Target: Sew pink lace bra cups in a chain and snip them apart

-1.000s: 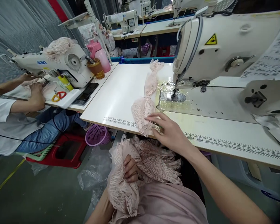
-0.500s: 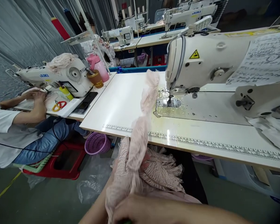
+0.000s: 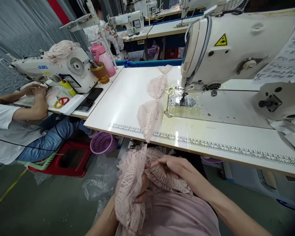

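A bundle of pale pink lace fabric (image 3: 130,183) hangs over my lap just below the table edge. My left hand (image 3: 143,190) is wrapped in it, partly covered by the folds, with its curled fingers gripping the lace. From the right, my right hand (image 3: 170,165) reaches across, its fingertips pinching the lace close to my left hand. A narrow lace strip (image 3: 149,116) runs from the bundle up over the table edge and along the white tabletop, left of the needle area. The sewing machine (image 3: 199,55) stands to the right of that strip, apart from both hands.
At the left, a co-worker's hands (image 3: 35,91) are at another sewing machine (image 3: 56,70). Scissors (image 3: 61,102), a phone (image 3: 93,99) and a pink jug (image 3: 103,59) lie or stand there. A purple basket (image 3: 103,142) and red stool (image 3: 76,164) are below.
My right hand has moved from low in front up to the lace beside my left hand. The strip on the table, bunched before, now lies flatter and more spread. The view has shifted slightly.
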{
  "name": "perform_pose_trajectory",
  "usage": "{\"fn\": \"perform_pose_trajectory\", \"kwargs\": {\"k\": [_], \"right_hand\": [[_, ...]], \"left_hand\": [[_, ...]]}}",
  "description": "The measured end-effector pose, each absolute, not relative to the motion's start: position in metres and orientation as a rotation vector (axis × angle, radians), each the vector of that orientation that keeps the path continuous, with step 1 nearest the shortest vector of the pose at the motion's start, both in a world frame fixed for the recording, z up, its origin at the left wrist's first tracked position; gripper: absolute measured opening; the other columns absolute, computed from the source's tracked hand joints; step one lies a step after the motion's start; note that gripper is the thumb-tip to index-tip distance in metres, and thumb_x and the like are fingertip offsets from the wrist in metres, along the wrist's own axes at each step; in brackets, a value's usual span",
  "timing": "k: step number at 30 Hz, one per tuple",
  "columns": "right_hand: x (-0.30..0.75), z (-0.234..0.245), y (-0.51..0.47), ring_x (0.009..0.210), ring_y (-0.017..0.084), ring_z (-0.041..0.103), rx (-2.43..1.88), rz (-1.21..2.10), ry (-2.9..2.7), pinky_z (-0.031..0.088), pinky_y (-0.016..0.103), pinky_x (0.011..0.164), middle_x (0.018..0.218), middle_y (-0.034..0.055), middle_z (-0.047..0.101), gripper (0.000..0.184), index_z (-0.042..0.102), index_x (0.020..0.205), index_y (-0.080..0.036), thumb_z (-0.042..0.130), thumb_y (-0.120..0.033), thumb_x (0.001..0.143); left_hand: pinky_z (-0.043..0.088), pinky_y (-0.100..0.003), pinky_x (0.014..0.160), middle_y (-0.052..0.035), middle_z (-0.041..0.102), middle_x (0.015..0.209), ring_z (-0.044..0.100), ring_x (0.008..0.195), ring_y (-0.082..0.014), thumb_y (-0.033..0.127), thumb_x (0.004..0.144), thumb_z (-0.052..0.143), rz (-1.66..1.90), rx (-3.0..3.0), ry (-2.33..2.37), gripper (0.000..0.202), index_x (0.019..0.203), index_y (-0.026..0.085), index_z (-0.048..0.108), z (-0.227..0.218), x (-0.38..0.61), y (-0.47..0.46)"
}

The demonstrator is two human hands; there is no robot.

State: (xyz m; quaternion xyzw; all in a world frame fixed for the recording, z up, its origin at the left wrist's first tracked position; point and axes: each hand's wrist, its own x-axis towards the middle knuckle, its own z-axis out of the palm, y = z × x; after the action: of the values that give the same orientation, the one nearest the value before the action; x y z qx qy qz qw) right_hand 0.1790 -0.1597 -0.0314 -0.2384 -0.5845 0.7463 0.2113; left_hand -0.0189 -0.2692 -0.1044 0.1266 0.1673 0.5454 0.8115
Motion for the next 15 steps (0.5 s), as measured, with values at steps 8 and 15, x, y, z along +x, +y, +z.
{"fn": "perform_pose_trajectory", "kwargs": {"k": [8, 15], "right_hand": [[0.149, -0.072, -0.144, 0.066, 0.013, 0.034, -0.802, 1.986, -1.784, 0.029, 0.026, 0.060, 0.065, -0.0011, 0.042, 0.050, 0.069, 0.084, -0.015, 0.047, -0.060, 0.090], [0.129, -0.076, -0.139, 0.062, 0.010, 0.028, -0.747, 1.983, -1.684, 0.023, 0.025, 0.057, 0.064, -0.0032, 0.036, 0.045, 0.064, 0.077, -0.015, 0.051, -0.056, 0.090]], "left_hand": [[0.035, -0.016, 0.035, 0.0061, 0.039, 0.051, 0.029, 0.037, -0.0056, 0.036, 0.085, 0.065, 1.195, 0.169, 0.271, 0.022, 0.100, 0.019, 0.065, -0.118, -0.012, -0.299], [0.036, -0.017, 0.035, 0.0064, 0.041, 0.050, 0.030, 0.037, -0.0061, 0.039, 0.084, 0.066, 1.177, 0.171, 0.233, 0.024, 0.098, 0.020, 0.064, -0.116, -0.011, -0.294]]}}
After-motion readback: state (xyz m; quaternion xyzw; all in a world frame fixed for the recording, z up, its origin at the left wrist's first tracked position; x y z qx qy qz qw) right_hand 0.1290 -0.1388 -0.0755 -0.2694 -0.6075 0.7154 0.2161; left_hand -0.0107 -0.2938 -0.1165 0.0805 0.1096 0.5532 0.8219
